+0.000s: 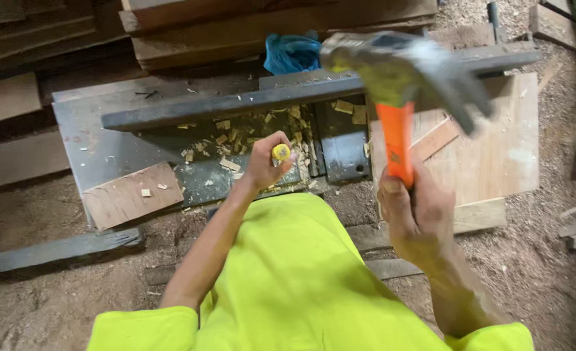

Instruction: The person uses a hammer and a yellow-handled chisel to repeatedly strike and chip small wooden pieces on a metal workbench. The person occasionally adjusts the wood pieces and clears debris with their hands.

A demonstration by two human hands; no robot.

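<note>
- Two bare hands are at work, and we see both from above.
- Our right hand (pixel 416 218) has its fingers clamped round the orange handle of a claw hammer (pixel 401 84), whose blurred grey head stands well above those fingers.
- Our left hand (pixel 265 162) has its fingers closed on a yellow-capped chisel (pixel 281 153), the cap showing just above the fingertips.
- Wood chips (pixel 236 140) lie beyond the left fingers on a grey workpiece (pixel 93 140).
- Well past them sits a blue bag (pixel 292 54).
</note>
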